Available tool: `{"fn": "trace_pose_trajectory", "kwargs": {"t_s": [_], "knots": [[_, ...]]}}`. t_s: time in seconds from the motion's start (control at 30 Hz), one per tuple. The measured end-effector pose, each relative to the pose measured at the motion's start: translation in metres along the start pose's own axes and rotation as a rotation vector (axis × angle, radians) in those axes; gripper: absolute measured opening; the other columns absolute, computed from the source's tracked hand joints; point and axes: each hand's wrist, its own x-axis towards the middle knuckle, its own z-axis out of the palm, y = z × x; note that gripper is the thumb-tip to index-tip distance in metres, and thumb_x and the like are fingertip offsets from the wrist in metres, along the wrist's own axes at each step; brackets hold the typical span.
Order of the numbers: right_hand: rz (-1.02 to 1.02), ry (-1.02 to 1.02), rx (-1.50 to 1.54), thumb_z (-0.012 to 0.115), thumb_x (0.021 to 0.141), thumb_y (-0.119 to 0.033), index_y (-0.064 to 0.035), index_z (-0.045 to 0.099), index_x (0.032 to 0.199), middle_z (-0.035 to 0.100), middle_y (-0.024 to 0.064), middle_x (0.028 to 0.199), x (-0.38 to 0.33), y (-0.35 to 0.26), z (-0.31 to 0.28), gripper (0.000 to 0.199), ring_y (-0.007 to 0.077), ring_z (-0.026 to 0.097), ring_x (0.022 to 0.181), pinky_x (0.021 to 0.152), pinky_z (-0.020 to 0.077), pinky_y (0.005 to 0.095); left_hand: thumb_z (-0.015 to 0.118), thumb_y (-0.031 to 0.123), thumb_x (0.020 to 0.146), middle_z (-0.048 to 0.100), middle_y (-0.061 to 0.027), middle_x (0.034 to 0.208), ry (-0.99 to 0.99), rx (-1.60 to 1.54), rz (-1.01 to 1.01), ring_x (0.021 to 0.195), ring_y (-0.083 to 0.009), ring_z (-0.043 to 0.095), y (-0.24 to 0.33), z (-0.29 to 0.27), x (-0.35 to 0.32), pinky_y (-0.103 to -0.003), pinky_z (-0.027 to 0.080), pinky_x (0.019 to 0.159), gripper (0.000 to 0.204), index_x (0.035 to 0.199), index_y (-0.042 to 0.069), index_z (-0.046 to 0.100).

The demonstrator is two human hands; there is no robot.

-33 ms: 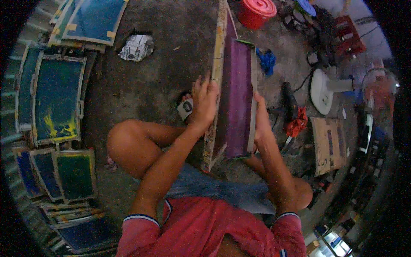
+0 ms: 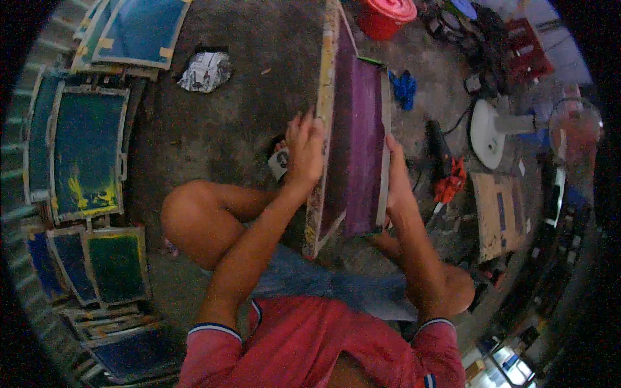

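I hold a large wood-sided screen-printing frame (image 2: 326, 77) on edge above my crossed legs, its long side running away from me. My left hand (image 2: 304, 149) presses on its outer left side, fingers up along the edge. Against the inner face lies a long trough that looks like a scoop coater (image 2: 367, 149), purple inside with green ends. My right hand (image 2: 398, 171) grips its right edge, thumb up along the rim; its other fingers are hidden behind the trough. Much of the mesh is covered by the trough.
Screens (image 2: 89, 149) with green and blue mesh lean along the left. Crumpled foil (image 2: 206, 71) lies on the floor. A red bucket (image 2: 387, 18) and blue cloth (image 2: 404, 90) stand ahead. To the right are a fan (image 2: 488, 132), an orange-red tool (image 2: 451, 181) and cardboard (image 2: 497, 216).
The frame has tilted slightly, with its far end shifted left, and more of the purple inside now faces me. Both hands keep their hold.
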Motion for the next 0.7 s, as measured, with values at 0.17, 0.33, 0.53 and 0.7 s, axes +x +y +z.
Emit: {"fn": "trace_pose_trajectory", "kwargs": {"t_s": [0.17,0.33,0.53,0.7], "knots": [[-0.075,0.036,0.011,0.052,0.085,-0.053,-0.0066,0.052,0.123,0.06,0.0143,0.113,0.059,-0.007,-0.068,0.06,0.0286,0.058,0.097,0.089,0.0453,0.0443,0.035,0.038,0.098,0.044,-0.0222,0.132,0.096,-0.121,0.006,0.124,-0.0343,0.039,0.002,-0.025,0.002,-0.039,0.026,0.106,0.052,0.125,-0.003,0.05],[-0.13,0.25,-0.163,0.055,0.088,-0.043,-0.0029,0.053,0.12,0.06,0.009,0.108,0.171,0.027,-0.199,0.051,0.0225,0.058,0.096,0.087,0.046,0.0357,0.04,0.035,0.097,0.049,-0.0189,0.129,0.122,0.001,-0.095,0.118,-0.0307,0.046,0.003,-0.036,0.003,-0.037,0.031,0.102,0.049,0.12,-0.006,0.053],[-0.457,0.233,-0.419,0.061,0.088,-0.034,0.0006,0.057,0.121,0.062,0.0104,0.112,0.249,0.075,-0.239,0.048,0.0204,0.059,0.099,0.089,0.0452,0.0333,0.041,0.027,0.096,0.052,-0.0182,0.125,0.163,0.195,-0.13,0.115,-0.0281,0.049,-0.007,-0.049,0.009,-0.034,0.035,0.099,0.043,0.12,-0.007,0.053],[-0.395,0.283,-0.443,0.063,0.086,-0.032,0.0008,0.055,0.124,0.061,0.0118,0.115,0.254,0.079,-0.218,0.051,0.0199,0.059,0.1,0.089,0.0447,0.0307,0.04,0.027,0.097,0.057,-0.0163,0.117,0.166,0.12,-0.184,0.106,-0.0239,0.054,0.002,-0.048,0.005,-0.033,0.039,0.094,0.042,0.12,-0.006,0.054]]}}
